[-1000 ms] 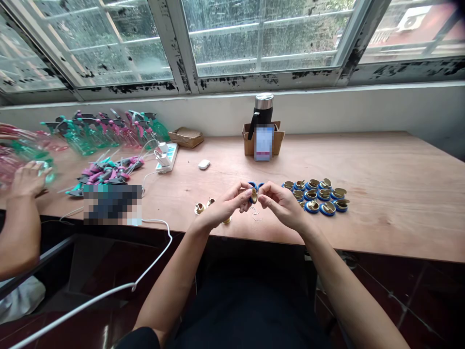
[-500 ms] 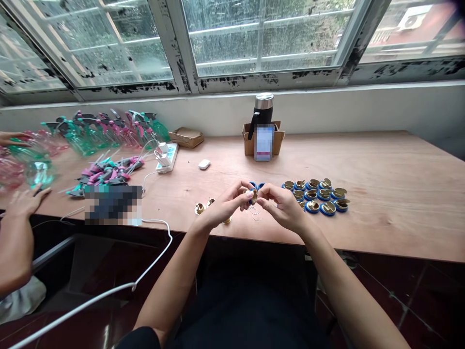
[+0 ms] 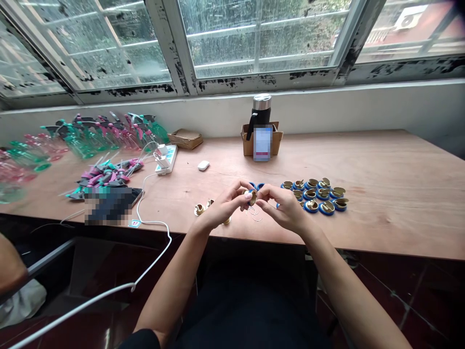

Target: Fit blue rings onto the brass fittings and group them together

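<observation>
Both my hands meet above the near edge of the wooden table point(image 3: 381, 203). My left hand point(image 3: 224, 205) and my right hand point(image 3: 284, 207) pinch one small gold-coloured cap piece point(image 3: 252, 196) between their fingertips. Thin wire rings point(image 3: 255, 213) lie on the table just under my fingers. To the left of my left hand sit loose gold pieces point(image 3: 199, 209). Right of my right hand is a cluster of several blue-rimmed gold caps point(image 3: 319, 196).
A cardboard box point(image 3: 276, 140) with a black flask point(image 3: 260, 112) stands at the back. A power strip point(image 3: 165, 157), white cable point(image 3: 152, 252) and white earbud case point(image 3: 203, 165) lie left of centre. Pink and green spray bottles point(image 3: 94, 135) fill the far left. A co-worker's arm point(image 3: 10, 269) shows at the left edge.
My hands stay together on the gold piece, shifting slightly. The co-worker's hand has pulled off the table at the left; only part of the arm remains in view.
</observation>
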`<state>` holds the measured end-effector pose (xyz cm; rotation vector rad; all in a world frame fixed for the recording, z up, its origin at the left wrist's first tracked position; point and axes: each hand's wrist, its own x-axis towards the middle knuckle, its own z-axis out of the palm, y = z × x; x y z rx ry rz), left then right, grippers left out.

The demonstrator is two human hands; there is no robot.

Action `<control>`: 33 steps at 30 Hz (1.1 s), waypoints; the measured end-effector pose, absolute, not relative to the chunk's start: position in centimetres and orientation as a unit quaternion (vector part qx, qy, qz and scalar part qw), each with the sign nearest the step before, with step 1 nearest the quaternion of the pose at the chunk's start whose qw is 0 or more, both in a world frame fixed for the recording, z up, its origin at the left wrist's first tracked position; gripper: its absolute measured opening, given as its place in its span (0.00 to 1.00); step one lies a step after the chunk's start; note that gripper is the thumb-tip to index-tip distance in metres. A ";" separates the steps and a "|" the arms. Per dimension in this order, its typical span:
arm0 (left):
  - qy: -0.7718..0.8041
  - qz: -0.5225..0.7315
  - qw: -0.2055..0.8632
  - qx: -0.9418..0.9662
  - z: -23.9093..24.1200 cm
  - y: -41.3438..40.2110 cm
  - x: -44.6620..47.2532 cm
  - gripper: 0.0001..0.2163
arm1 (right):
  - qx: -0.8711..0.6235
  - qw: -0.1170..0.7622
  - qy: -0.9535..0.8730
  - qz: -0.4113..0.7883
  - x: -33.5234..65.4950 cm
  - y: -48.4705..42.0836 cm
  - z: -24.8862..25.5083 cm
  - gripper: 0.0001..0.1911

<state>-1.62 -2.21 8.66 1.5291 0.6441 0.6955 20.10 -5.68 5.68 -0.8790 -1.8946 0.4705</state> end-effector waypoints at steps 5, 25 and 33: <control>0.281 0.303 0.623 0.664 8.9 -2.3 -1.5 0.15 | -0.359 0.480 -0.777 0.193 20.2 -5.7 5.7 0.10; 0.168 0.323 0.619 0.696 8.0 -2.2 -2.1 0.21 | -0.301 0.477 -0.823 -0.070 18.9 -7.8 6.8 0.08; 0.134 0.335 0.626 0.691 8.0 -2.4 -2.1 0.23 | -0.272 0.477 -0.824 -0.138 18.4 -8.6 8.1 0.08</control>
